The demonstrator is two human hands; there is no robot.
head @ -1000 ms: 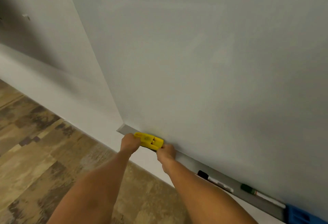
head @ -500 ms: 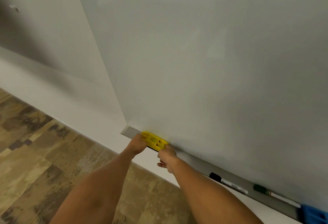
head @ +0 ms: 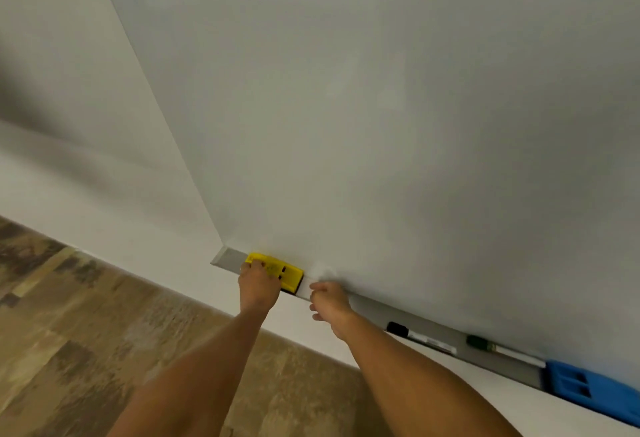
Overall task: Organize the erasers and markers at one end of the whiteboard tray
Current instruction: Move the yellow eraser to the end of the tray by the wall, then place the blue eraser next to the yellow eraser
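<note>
Head view: left hand (head: 258,282) grips the light, stiff yellow eraser (head: 275,271) by its long sides, while the right hand (head: 329,301), loosely curled, seems empty.

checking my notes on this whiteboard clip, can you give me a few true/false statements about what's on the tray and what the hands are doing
1. The yellow eraser sits near the left end of the tray. True.
2. The right hand grips the yellow eraser. False: it is off the eraser, beside it; only the left hand touches it.
3. Two markers lie on the tray. True: a black-capped marker and a green-capped marker.
4. The blue eraser lies between the two markers. False: it is past the green-capped one, at the far right.
</note>
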